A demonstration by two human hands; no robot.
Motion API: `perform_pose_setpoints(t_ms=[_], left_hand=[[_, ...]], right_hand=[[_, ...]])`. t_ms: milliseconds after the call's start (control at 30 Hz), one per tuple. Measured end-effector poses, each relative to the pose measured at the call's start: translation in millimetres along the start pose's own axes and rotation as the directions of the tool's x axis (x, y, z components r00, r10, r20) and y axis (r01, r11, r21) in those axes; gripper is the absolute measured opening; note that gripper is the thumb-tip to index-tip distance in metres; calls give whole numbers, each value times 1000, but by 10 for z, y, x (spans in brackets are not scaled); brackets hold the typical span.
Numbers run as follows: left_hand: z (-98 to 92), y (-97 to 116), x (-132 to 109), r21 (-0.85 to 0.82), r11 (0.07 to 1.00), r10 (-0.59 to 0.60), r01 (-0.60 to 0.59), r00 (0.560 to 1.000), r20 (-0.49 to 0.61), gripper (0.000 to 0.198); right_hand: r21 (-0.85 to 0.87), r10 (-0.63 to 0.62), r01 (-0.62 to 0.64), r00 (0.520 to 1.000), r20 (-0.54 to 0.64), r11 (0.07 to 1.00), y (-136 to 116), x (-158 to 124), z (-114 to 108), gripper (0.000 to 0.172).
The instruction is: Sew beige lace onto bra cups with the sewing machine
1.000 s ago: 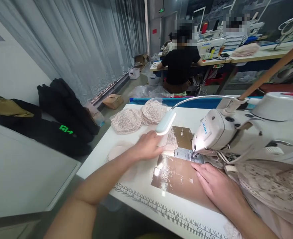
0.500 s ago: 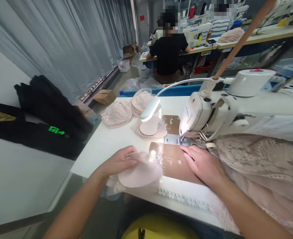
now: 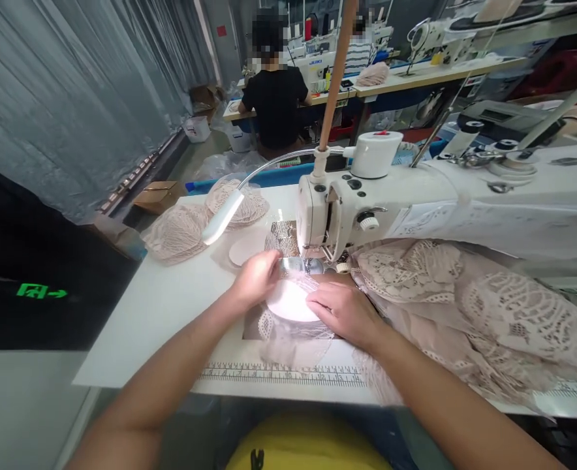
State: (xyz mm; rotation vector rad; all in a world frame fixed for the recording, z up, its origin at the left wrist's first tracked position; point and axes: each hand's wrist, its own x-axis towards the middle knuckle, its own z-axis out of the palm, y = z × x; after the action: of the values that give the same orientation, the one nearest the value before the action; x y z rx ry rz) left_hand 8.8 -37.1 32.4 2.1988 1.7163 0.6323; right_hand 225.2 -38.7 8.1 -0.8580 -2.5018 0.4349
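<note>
A pale pink cup pad with lace (image 3: 291, 303) lies on the white table just in front of the needle of the white sewing machine (image 3: 337, 209). My left hand (image 3: 256, 279) pinches the far left edge of the pad, fingers closed on it. My right hand (image 3: 342, 310) lies on the pad's right side, fingers pressed down on the fabric. A beige lace garment (image 3: 465, 307) is heaped to the right under the machine arm.
Stacks of lace cups (image 3: 181, 232) and a single pad (image 3: 244, 248) lie at the table's far left, under a gooseneck lamp (image 3: 222, 219). A ruler strip (image 3: 279, 373) runs along the front edge. A person in black (image 3: 275, 98) sits at a bench beyond. Grey curtain on the left.
My left hand carried the cup pad from the table's front left to the spot before the needle. My right hand moved onto it. The view swung right.
</note>
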Motion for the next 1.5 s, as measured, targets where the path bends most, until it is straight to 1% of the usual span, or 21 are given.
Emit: perform_pose_setpoints(t_ms=[67, 100, 133, 167, 233, 267, 333, 400, 500, 533, 667, 733, 800, 967, 1267, 1367, 1433, 1500], left_hand=[[-75, 81, -48, 90, 994, 66, -59, 995, -80, 24], [-90, 138, -77, 136, 985, 122, -110, 989, -80, 24], [-86, 198, -107, 175, 970, 178, -168, 983, -44, 23], [-63, 253, -134, 202, 954, 223, -223, 975, 22, 22], [26, 334, -177, 221, 928, 268, -299, 950, 161, 21], [77, 354, -190, 222, 920, 279, -322, 938, 205, 22], [157, 360, -203, 203, 911, 307, -359, 919, 249, 23], [186, 334, -202, 165, 906, 340, -390, 901, 269, 25], [161, 273, -191, 146, 898, 366, -415, 889, 275, 27], [150, 250, -187, 153, 898, 363, -412, 892, 271, 27], [142, 159, -163, 169, 905, 340, -391, 902, 265, 38], [149, 115, -139, 166, 903, 345, -397, 899, 271, 44], [149, 76, -106, 166, 896, 357, -412, 890, 283, 46], [127, 16, -5, 179, 868, 392, -463, 861, 325, 50], [99, -84, 140, 166, 831, 438, -531, 808, 393, 55], [51, -107, 203, 174, 815, 441, -553, 786, 434, 54], [3, -114, 245, 175, 799, 448, -575, 764, 464, 53], [-47, -114, 267, 188, 782, 457, -594, 753, 473, 51]], right_hand=[[-24, 3, -3, 1000, -1, 1000, 11, 4, 22, 28], [-32, 8, -8, 1000, -4, 999, 15, 3, 31, 27], [-37, 13, -13, 1000, -8, 999, 16, 0, 37, 27], [-34, 19, -19, 1000, -12, 999, 15, -4, 39, 27], [-9, 29, -29, 999, -24, 1000, 5, -17, 30, 31], [8, 31, -31, 999, -29, 999, -1, -23, 21, 34], [26, 46, -45, 998, -50, 999, -9, -32, 3, 38], [2, 80, -81, 994, -69, 997, -5, -30, -4, 34], [-71, 155, -158, 987, -46, 985, 15, -6, 12, 16], [-89, 178, -180, 984, -30, 980, 22, 5, 22, 14], [-132, 233, -232, 972, -7, 964, 27, 38, 58, 18], [-152, 241, -240, 971, -14, 959, 23, 49, 69, 19], [-174, 244, -244, 970, -21, 954, 20, 60, 77, 20], [-227, 258, -256, 966, -18, 940, 25, 94, 82, 20], [-288, 342, -330, 940, -10, 899, -3, 164, 51, 16], [-294, 344, -335, 939, -19, 895, -6, 177, 50, 19], [-277, 332, -330, 942, -40, 902, 5, 172, 51, 23], [-249, 313, -318, 948, -62, 915, 30, 150, 55, 26]])
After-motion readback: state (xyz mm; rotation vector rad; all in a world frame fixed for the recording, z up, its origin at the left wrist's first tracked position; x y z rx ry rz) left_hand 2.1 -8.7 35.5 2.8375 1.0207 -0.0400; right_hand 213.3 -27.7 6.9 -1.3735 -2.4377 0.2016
